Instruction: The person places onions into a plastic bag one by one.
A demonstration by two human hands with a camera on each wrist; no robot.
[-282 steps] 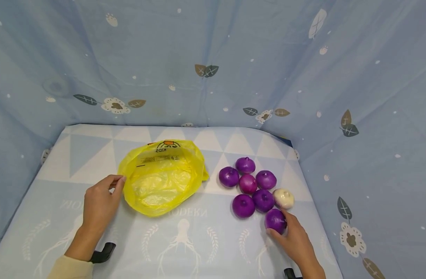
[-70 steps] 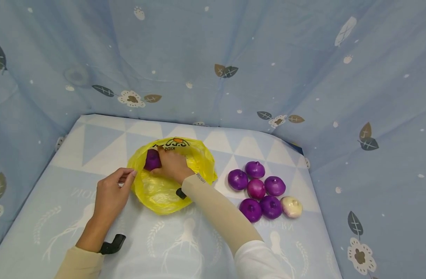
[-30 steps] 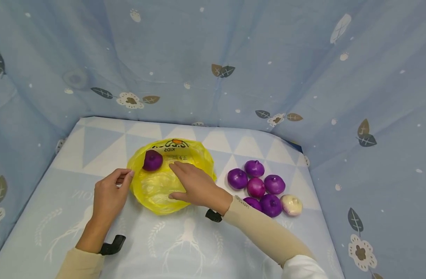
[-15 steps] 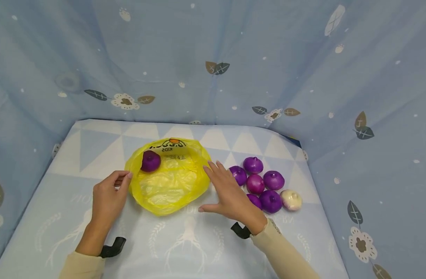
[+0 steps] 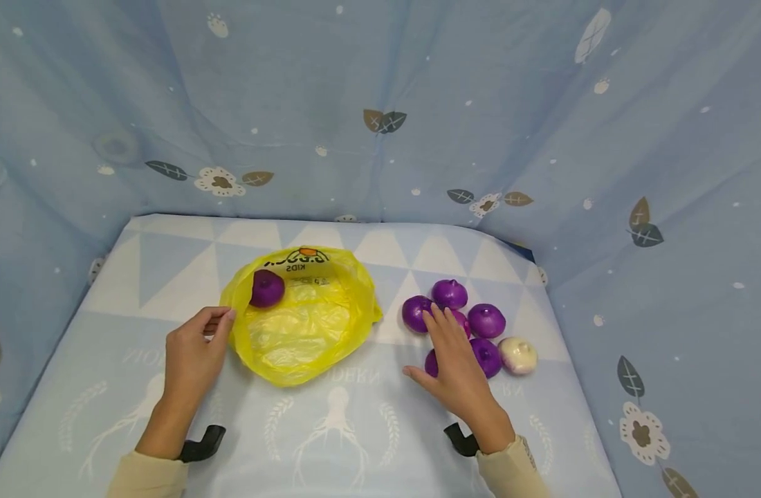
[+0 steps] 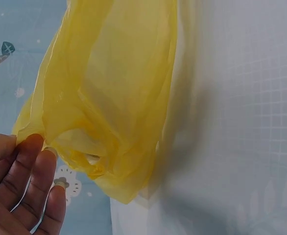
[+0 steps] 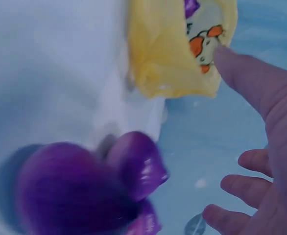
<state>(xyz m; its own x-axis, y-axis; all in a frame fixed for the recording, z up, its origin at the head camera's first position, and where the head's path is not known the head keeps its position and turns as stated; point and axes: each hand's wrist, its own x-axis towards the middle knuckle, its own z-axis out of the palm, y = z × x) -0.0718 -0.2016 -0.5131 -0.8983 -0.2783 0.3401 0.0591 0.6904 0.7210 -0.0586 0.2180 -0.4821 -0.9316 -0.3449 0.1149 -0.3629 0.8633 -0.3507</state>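
A yellow plastic bag (image 5: 299, 318) lies open on the table with one purple onion (image 5: 266, 288) inside near its far left. My left hand (image 5: 194, 349) pinches the bag's left rim (image 6: 45, 132), fingers curled on the plastic. My right hand (image 5: 452, 363) hovers flat with fingers spread over a cluster of several purple onions (image 5: 450, 293) at the right, holding nothing. A pale onion (image 5: 518, 355) lies at the cluster's right edge. In the right wrist view, blurred purple onions (image 7: 70, 191) sit below the spread right hand (image 7: 261, 147), with the bag (image 7: 173, 49) beyond.
The table (image 5: 331, 429) has a pale blue patterned cover. Blue fabric walls (image 5: 380, 104) with leaf prints enclose it at the back and both sides. Black wrist-camera mounts (image 5: 201, 443) show at both wrists.
My right hand left a purple onion in the bag, drew back out and moved right, now spread above the onion cluster. The left hand keeps its pinch on the bag rim.
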